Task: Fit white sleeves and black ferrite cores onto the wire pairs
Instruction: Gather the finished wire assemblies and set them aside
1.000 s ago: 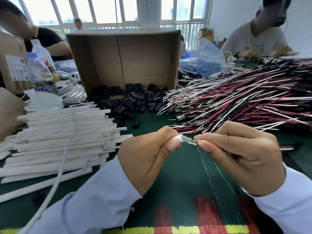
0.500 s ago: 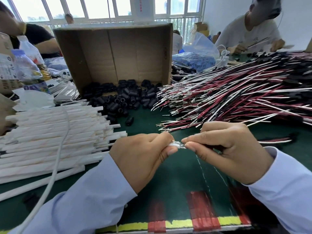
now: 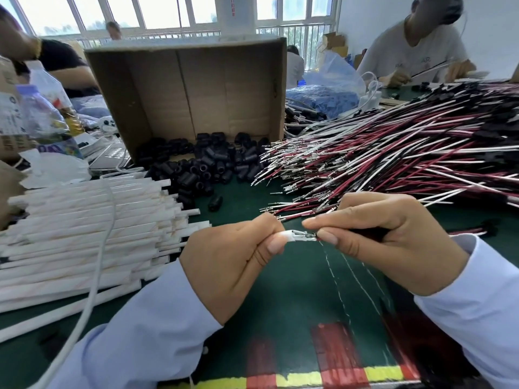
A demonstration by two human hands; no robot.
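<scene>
Left hand (image 3: 233,265) pinches the sleeve (image 3: 286,236), right hand (image 3: 393,242) pinches the wires (image 3: 307,235); tips that splay could snag its mouth

With the left forearm (image 3: 146,332) and right forearm (image 3: 477,310) angled in from the lower corners, the left hand (image 3: 233,256) is curled, thumb and forefinger pinching a white sleeve (image 3: 286,236), while the right hand (image 3: 390,242) faces it close by, pinching a wire pair (image 3: 307,235).
</scene>
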